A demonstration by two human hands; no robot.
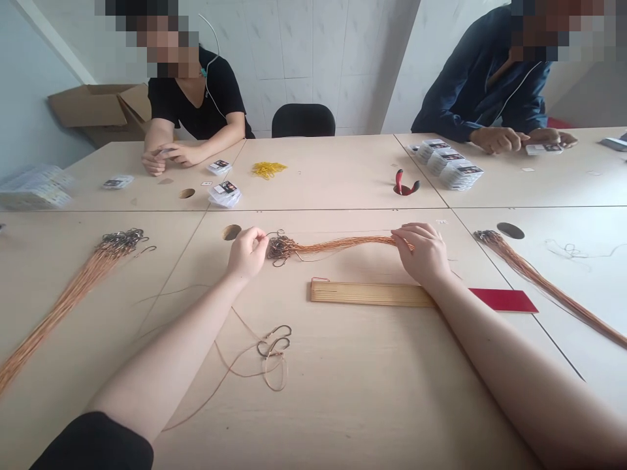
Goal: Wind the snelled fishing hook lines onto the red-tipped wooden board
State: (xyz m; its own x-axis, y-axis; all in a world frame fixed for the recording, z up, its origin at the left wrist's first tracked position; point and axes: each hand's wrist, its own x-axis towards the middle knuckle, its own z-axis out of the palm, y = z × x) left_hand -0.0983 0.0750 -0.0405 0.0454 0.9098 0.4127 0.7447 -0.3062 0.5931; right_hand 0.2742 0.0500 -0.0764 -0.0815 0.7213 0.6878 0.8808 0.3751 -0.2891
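My left hand (248,253) pinches a dark fish hook (275,233) just above a clump of hooks (283,248). Copper-coloured fishing lines (343,243) run from that clump to the right in a loose bundle. At the far end of the bundle my right hand (424,253) is closed, thumb against fingers. One thin line stretches nearly straight between both hands, above the bundle. Below my right wrist lies a wooden strip (367,293) with a red piece (503,300) at its right end. Loose hooks with line (275,343) rest nearer to me.
More bundles of hooked line lie at left (73,303) and right (548,277). Across the table two people handle small packs, near stacked packs (453,163). Yellow bands (268,170) lie at the back. Red-handled pliers (405,184) stand in a table hole.
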